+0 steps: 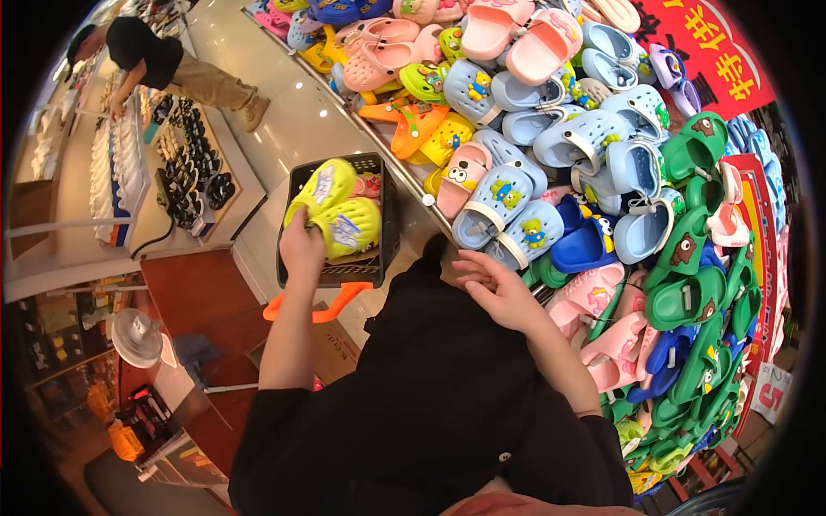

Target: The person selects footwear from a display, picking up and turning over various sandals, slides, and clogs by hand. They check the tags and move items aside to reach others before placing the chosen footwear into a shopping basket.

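Observation:
My left hand (303,249) is closed on the heel end of a pair of lime-green clogs (353,225) with blue and white prints. The pair is over a black basket (387,224) with an orange handle (340,301), and pink footwear (368,184) shows beneath it. Near the display's edge, my right hand (495,288) has its fingers apart and holds nothing. Just beyond its fingertips lie light-blue clogs (532,230) with bear charms.
A large heap of sandals (688,297) fills the right side. A person (159,64) bends over a shoe shelf (194,163) at upper left. A brown-red counter (198,288) and a cardboard box (335,344) are at lower left.

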Available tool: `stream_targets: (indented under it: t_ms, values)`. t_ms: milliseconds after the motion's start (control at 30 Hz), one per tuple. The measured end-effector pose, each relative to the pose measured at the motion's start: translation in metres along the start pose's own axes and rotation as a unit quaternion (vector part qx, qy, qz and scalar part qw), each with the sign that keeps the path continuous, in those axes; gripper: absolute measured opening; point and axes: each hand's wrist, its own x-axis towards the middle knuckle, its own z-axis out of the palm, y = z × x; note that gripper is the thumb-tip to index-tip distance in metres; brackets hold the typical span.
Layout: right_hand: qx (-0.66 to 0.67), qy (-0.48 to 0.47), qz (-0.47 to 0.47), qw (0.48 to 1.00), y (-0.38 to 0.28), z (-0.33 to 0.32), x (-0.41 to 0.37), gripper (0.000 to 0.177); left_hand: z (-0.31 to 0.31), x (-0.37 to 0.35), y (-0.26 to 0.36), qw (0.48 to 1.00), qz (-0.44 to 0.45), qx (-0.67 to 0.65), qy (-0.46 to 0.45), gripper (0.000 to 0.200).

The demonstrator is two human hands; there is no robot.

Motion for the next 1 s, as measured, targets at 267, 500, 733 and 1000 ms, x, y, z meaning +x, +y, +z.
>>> stream_targets:
  t_ms: [267, 500, 733, 1000]
  values:
    - [-0.035, 0.109, -0.009, 0.993, 0.013, -0.015, -0.022, 0.039, 0.108, 0.020, -0.133, 0.939, -0.070, 0.221, -0.256, 0.027]
    - [-0.025, 0.236, -0.001, 0.971, 0.020, -0.022, -0.054, 0.040, 0.128, 0.018, -0.138, 0.802, 0.044, 0.426, -0.416, 0.052]
    - [0.070, 0.331, -0.044, 0.940, 0.044, -0.028, -0.067, 0.038, 0.137, 0.076, 0.059, 0.589, 0.421, 0.290, -0.626, 0.037]
    - [0.118, 0.367, -0.090, 0.918, 0.024, -0.043, -0.071, 0.037, 0.062, 0.122, 0.430, 0.622, 0.372, -0.301, -0.619, 0.027]
